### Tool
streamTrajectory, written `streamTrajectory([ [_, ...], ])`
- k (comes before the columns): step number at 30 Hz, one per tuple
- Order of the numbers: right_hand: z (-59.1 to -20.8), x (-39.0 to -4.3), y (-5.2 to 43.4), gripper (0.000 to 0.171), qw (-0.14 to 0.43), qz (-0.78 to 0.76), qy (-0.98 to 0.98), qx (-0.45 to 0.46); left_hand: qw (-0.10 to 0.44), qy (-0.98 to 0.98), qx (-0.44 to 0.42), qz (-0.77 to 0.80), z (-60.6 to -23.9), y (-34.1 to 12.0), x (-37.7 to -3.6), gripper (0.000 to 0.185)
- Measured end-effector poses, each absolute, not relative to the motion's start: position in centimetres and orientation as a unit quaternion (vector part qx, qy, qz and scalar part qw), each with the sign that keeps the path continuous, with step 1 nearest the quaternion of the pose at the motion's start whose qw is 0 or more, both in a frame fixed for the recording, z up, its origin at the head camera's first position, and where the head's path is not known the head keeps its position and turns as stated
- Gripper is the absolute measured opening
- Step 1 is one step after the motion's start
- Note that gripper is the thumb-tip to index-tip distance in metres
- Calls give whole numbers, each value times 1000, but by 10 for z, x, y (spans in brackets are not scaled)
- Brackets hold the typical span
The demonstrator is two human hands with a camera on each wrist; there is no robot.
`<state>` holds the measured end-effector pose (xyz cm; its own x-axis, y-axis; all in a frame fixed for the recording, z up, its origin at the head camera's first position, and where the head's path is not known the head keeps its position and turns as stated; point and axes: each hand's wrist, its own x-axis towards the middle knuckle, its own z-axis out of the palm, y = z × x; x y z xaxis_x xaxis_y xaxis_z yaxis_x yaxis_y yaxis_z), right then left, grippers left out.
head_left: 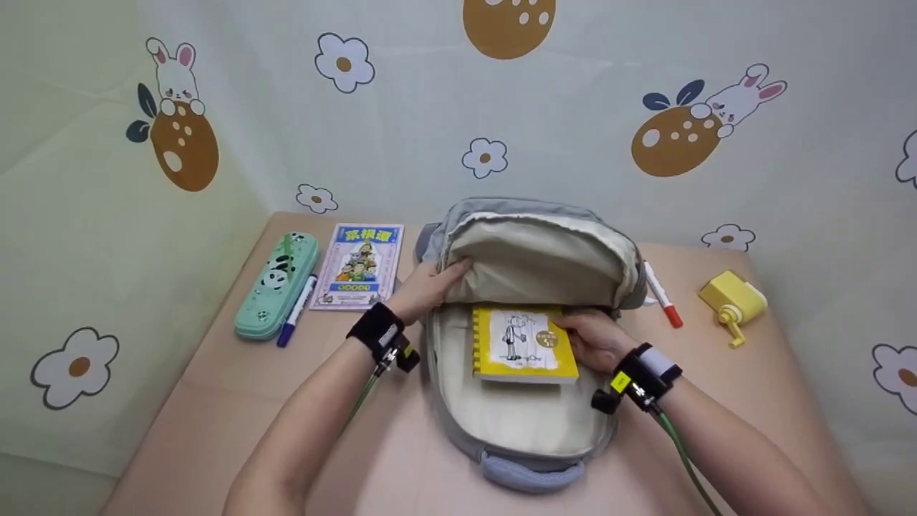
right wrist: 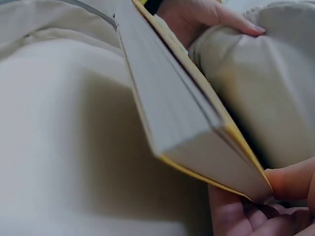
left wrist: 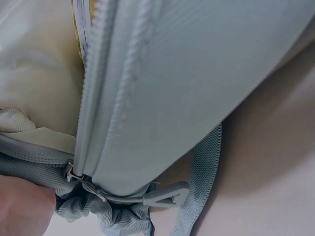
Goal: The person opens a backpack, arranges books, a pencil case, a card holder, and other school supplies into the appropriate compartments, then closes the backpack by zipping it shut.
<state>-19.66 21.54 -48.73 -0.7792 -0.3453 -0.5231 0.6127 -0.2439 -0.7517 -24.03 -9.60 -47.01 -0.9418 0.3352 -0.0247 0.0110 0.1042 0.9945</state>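
My right hand (head_left: 596, 340) grips a thick yellow book (head_left: 523, 344) inside the soft grey bag (head_left: 530, 430); my left hand (head_left: 426, 290) holds its cloth flap (head_left: 537, 258) open at the bench's far edge.

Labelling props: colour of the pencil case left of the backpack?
Mint-green pencil case with panda print; head view.
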Motion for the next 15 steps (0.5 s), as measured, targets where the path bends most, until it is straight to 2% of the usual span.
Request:
streamTrajectory([
  [7,-498,-212,200,33,204,-795,545,171,133,740,105,651,-469,-97,-240,59],
  [15,-504,-226,189,18,137,-773,587,200,142,727,119,661,-468,-96,-240,55],
])
